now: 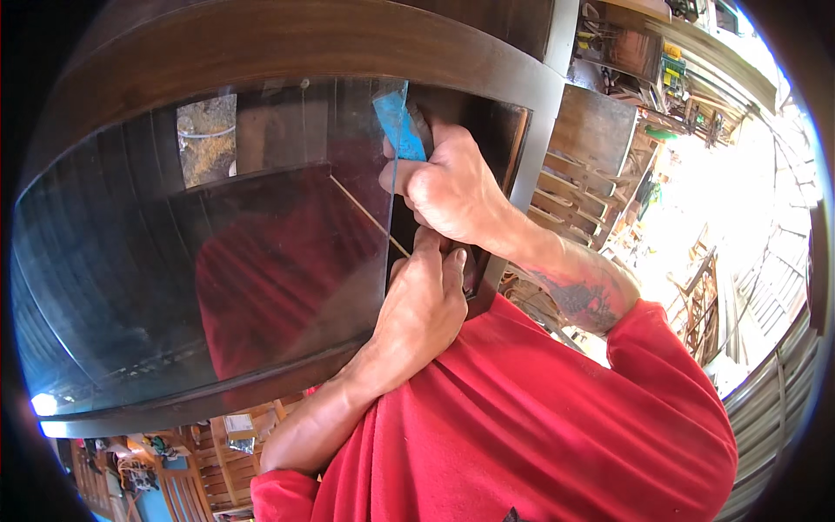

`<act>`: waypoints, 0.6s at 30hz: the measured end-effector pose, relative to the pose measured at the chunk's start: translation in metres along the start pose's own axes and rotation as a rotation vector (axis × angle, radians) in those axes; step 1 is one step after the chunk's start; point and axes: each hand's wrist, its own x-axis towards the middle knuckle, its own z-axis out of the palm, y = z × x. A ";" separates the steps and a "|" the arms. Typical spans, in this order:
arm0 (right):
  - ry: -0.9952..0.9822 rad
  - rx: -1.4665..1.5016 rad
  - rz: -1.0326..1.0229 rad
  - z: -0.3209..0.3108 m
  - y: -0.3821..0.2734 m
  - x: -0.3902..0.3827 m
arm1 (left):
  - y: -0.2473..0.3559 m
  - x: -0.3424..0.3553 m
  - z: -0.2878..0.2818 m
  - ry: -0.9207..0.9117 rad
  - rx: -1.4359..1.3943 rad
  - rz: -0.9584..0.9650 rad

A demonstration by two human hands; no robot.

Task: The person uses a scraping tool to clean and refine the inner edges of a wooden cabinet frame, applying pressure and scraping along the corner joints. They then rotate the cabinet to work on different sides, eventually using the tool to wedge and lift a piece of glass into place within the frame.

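Observation:
A large glass pane (261,261) sits in a dark wooden frame (287,43) and reflects my red shirt. Its free edge runs down the middle of the view. My right hand (448,187), on a tattooed forearm, is closed around a blue object (398,122) held against the top of that edge. Just below, my left hand (426,300) grips the lower part of the pane's edge, thumb up beside the frame's grey upright (544,130). The fingertips of both hands are hidden behind the glass and frame.
Stacked wooden furniture parts and slatted chairs (574,191) stand to the right, in bright sun. More wooden pieces and a small box (237,428) lie on the floor below the frame. A corrugated metal wall (774,391) curves along the right rim.

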 end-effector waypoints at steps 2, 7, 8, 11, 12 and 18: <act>0.011 0.005 -0.043 0.001 0.008 0.001 | 0.001 0.001 0.001 -0.008 -0.003 -0.037; 0.035 0.014 -0.035 -0.001 0.010 -0.001 | 0.001 0.002 0.001 -0.045 0.004 -0.085; 0.053 0.014 -0.025 -0.002 0.015 -0.003 | -0.002 0.002 0.002 -0.060 0.023 -0.076; 0.097 0.029 -0.002 -0.002 0.016 -0.007 | -0.001 0.004 0.001 -0.083 0.046 -0.073; 0.132 0.043 0.011 -0.002 0.016 -0.009 | 0.000 0.003 0.001 -0.100 0.051 -0.074; 0.172 0.019 0.018 -0.002 0.020 -0.014 | 0.002 0.002 0.000 -0.130 0.073 -0.104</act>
